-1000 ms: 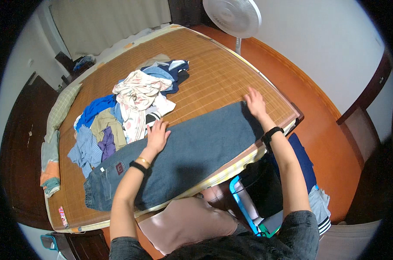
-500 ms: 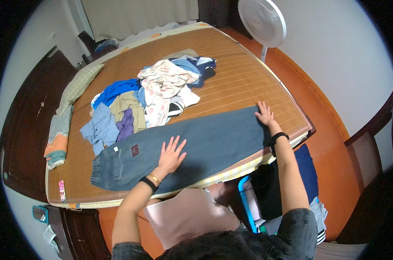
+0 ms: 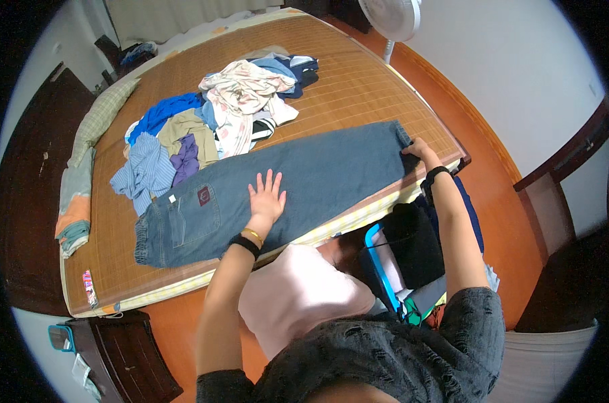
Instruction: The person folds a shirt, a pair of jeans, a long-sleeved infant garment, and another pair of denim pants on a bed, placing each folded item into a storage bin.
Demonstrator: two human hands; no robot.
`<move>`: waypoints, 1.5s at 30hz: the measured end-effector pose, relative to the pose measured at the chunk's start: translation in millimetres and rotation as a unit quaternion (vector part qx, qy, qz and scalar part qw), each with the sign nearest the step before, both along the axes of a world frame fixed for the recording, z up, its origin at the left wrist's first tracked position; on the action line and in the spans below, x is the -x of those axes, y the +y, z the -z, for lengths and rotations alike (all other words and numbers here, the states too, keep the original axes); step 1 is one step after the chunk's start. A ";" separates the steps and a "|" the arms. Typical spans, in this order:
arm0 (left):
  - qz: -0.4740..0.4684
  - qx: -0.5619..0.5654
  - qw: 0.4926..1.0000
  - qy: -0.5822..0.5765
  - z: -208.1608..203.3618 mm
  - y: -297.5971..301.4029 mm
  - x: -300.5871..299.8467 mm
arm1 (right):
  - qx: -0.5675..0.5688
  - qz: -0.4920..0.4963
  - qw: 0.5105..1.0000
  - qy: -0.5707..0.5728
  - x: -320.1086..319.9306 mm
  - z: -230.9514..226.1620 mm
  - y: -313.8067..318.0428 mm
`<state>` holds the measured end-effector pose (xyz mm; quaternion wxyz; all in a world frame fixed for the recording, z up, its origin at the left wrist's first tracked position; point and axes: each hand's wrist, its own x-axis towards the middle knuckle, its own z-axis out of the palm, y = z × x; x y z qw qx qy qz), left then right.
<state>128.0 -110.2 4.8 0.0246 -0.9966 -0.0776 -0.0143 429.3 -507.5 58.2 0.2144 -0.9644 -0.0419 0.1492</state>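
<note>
A pair of blue-grey jeans [image 3: 331, 174] lies folded lengthwise along the near edge of the bed, elastic waistband to the left and hems to the right. My left hand [image 3: 267, 199] rests flat on the middle of the jeans, fingers spread, to the right of the back pocket with its dark red patch. At the right end, my right hand [image 3: 422, 152] pinches the leg hem, its fingers curled around the edge. Behind the jeans is a heap of clothes [image 3: 240, 91], with white printed, blue, khaki, purple and striped pieces.
A brown woven mat [image 3: 358, 80] covers the bed. Along its left side are a checked pillow [image 3: 103, 117] and a folded cloth [image 3: 77, 195]. A white fan [image 3: 392, 20] stands beyond the right edge. Below my right arm sits a blue-rimmed container [image 3: 383, 272] with clothes.
My right hand has gone from lying spread on the leg end to gripping the hem. The left hand stays flat on the jeans. My view has shifted, so the bed appears higher.
</note>
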 end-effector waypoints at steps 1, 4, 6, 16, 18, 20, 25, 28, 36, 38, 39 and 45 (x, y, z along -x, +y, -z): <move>-0.026 -0.017 1.000 0.003 2.5 -3.1 1.8 | 0.001 -0.004 1.000 0.001 3.4 2.5 4.2; -0.068 -0.038 0.997 -0.003 6.4 -11.2 8.1 | 0.019 -0.014 0.995 -0.097 14.0 8.7 9.9; -0.085 -0.038 0.996 -0.013 6.6 -17.8 11.8 | -0.072 0.089 0.993 -0.021 17.1 9.7 5.9; -0.041 0.078 0.992 -0.095 7.0 -8.3 30.1 | -0.047 -0.022 0.962 -0.269 45.4 -7.8 42.3; -0.042 0.084 0.989 -0.113 6.2 -6.0 32.9 | -0.032 -0.119 0.942 -0.312 69.9 -15.9 61.3; -0.035 0.081 0.989 -0.118 5.6 -7.1 31.4 | 0.046 -0.174 0.937 -0.301 80.4 -8.6 66.4; -0.024 0.078 0.987 -0.140 7.5 -8.0 28.4 | -0.007 -0.245 0.944 -0.220 81.1 0.2 79.5; -0.018 0.073 0.985 -0.153 8.6 -8.7 27.0 | -0.031 -0.250 0.957 -0.143 63.6 1.7 81.6; -0.019 0.049 0.984 -0.169 4.5 -8.7 30.2 | 0.076 -0.180 0.946 -0.258 53.4 65.0 85.3; -0.007 0.061 0.983 -0.171 3.3 -17.5 22.0 | -0.071 -0.147 0.912 -0.376 32.5 83.5 59.4; -0.006 0.062 0.983 -0.170 4.2 -18.8 21.1 | -0.060 -0.118 0.891 -0.433 30.2 86.8 55.5; -0.015 0.077 0.983 -0.167 7.9 -14.4 23.7 | -0.146 0.003 0.984 -0.099 7.2 39.3 55.4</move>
